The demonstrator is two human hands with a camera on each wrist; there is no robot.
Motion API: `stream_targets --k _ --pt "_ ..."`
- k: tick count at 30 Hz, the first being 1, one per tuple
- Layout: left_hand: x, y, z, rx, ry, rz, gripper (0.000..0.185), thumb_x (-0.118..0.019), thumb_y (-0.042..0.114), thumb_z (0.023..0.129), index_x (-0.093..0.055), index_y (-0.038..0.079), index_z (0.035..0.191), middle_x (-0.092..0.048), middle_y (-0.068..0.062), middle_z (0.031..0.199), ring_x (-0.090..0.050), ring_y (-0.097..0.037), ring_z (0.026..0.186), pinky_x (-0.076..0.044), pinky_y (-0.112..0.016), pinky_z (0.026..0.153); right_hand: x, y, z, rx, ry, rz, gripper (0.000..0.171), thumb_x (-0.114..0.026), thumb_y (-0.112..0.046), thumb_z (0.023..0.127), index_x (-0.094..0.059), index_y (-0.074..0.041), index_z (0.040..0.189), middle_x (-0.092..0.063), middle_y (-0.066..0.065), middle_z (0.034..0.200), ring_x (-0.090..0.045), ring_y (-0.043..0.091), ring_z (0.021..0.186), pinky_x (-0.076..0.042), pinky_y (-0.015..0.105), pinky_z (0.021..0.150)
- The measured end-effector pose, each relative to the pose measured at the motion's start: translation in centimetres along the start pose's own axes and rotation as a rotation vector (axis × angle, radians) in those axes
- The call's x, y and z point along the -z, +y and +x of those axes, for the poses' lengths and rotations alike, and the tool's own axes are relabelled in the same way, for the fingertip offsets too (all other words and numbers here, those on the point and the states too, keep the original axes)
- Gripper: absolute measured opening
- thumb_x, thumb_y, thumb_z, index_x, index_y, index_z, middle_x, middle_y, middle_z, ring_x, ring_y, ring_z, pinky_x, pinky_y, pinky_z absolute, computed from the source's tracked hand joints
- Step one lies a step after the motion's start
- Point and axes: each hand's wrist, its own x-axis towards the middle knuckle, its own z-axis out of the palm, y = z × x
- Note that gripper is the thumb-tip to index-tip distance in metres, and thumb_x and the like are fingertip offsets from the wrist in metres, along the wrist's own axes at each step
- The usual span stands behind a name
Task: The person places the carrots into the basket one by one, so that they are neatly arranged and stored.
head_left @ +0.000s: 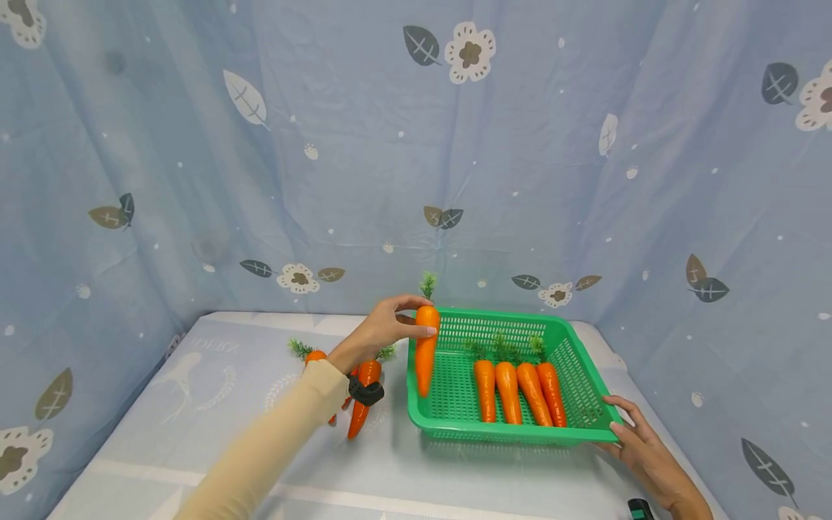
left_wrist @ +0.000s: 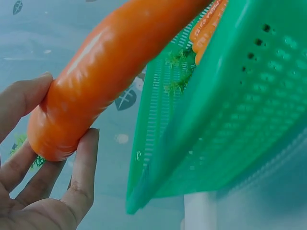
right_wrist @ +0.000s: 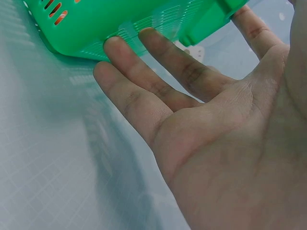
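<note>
Left hand point(head_left: 380, 328) pinching a plastic carrot point(head_left: 425, 347) near its leafy top, thumb and fingers point(left_wrist: 79, 177) curled round the thick end, tip hanging down over the left rim of the green basket point(head_left: 588, 426). Right hand point(head_left: 640, 444) at the basket's near right corner, fingers point(right_wrist: 144, 81) straight and slightly spread, tips touching the basket wall, thumb on the rim. Four carrots point(head_left: 520, 390) lying side by side inside the basket, greens pointing away. More carrots point(head_left: 360, 393) on the blue cloth-covered table point(head_left: 195, 426), just left of the basket, partly hidden behind the cream sleeve point(head_left: 273, 440). Floral blue curtain point(head_left: 416, 144) behind.
</note>
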Motion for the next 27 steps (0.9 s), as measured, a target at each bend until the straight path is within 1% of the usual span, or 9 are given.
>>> stream_targets --k 4,7,9,11,13,16,18,23,27 --pt "-1.0 -0.1 0.9 -0.004 -0.021 0.018 0.055 -0.089 0.028 0.084 -0.067 0.021 0.133 -0.056 -0.003 0.14 -0.067 -0.025 0.108 -0.056 -0.045 0.095 0.1 0.1 -0.1 0.01 -0.012 -0.003 0.047 -0.036 -0.018 0.114 -0.022 -0.021 0.158 -0.042 -0.012 0.141 -0.061 0.009 0.123 -0.055 0.035 0.1" --pt "-1.8 0.0 1.4 0.0 -0.037 0.006 0.055 -0.088 0.026 0.085 -0.066 0.019 0.135 -0.056 -0.004 0.14 -0.067 -0.025 0.109 -0.056 -0.046 0.095 0.1 0.1 -0.1 0.024 -0.035 0.004 0.047 -0.035 -0.017 0.114 -0.021 -0.021 0.159 -0.041 -0.012 0.141 -0.061 0.009 0.124 -0.054 0.035 0.1" --pt "-2.3 0.0 1.7 0.011 -0.047 -0.006 0.057 -0.088 0.026 0.085 -0.065 0.017 0.136 -0.055 -0.005 0.14 -0.067 -0.026 0.109 -0.056 -0.05 0.096 0.1 0.0 -0.1 0.035 -0.053 0.015 0.046 -0.034 -0.016 0.115 -0.021 -0.022 0.159 -0.041 -0.012 0.142 -0.061 0.01 0.125 -0.054 0.036 0.101" --pt "-2.7 0.0 2.1 0.028 -0.05 -0.014 0.055 -0.088 0.025 0.085 -0.065 0.018 0.135 -0.055 -0.005 0.14 -0.066 -0.026 0.109 -0.055 -0.053 0.096 0.1 0.0 -0.1 0.049 -0.073 0.027 0.047 -0.033 -0.015 0.115 -0.021 -0.023 0.159 -0.041 -0.012 0.142 -0.06 0.01 0.126 -0.054 0.035 0.101" --pt "-3.0 -0.1 2.5 0.042 -0.047 -0.007 0.053 -0.089 0.026 0.085 -0.067 0.02 0.132 -0.056 -0.005 0.139 -0.065 -0.026 0.108 -0.056 -0.051 0.094 0.1 0.0 -0.1 0.054 -0.083 0.033 0.047 -0.032 -0.015 0.115 -0.021 -0.023 0.159 -0.042 -0.011 0.142 -0.06 0.01 0.126 -0.053 0.035 0.102" --pt "-3.4 -0.3 3.0 0.058 -0.038 0.008 0.049 -0.089 0.026 0.084 -0.068 0.022 0.128 -0.057 -0.005 0.135 -0.065 -0.026 0.106 -0.059 -0.044 0.088 0.1 0.1 0.0 0.046 -0.069 0.029 0.048 -0.032 -0.015 0.115 -0.019 -0.022 0.16 -0.042 -0.01 0.143 -0.059 0.01 0.127 -0.053 0.036 0.102" --pt "-3.8 -0.5 3.4 0.067 -0.04 -0.002 0.047 -0.089 0.025 0.084 -0.069 0.022 0.127 -0.057 -0.006 0.134 -0.066 -0.027 0.105 -0.06 -0.041 0.084 0.1 0.1 0.0 0.036 -0.05 0.026 0.048 -0.033 -0.015 0.115 -0.019 -0.021 0.16 -0.043 -0.01 0.143 -0.06 0.01 0.126 -0.053 0.036 0.102" --pt "-4.5 -0.9 4.0 0.081 -0.054 -0.047 0.046 -0.089 0.019 0.084 -0.069 0.018 0.125 -0.055 -0.008 0.133 -0.068 -0.029 0.102 -0.062 -0.04 0.083 0.1 0.1 0.0 0.055 -0.065 0.038 0.047 -0.032 -0.013 0.114 -0.02 -0.021 0.16 -0.044 -0.011 0.143 -0.059 0.01 0.127 -0.053 0.036 0.102" --pt "-5.1 -1.2 4.3 0.093 -0.053 -0.051 0.043 -0.088 0.017 0.085 -0.07 0.015 0.124 -0.058 -0.008 0.13 -0.068 -0.028 0.1 -0.061 -0.04 0.082 0.1 0.0 -0.1 0.067 -0.076 0.052 0.047 -0.032 -0.012 0.114 -0.021 -0.02 0.159 -0.044 -0.012 0.143 -0.059 0.01 0.127 -0.053 0.036 0.102"
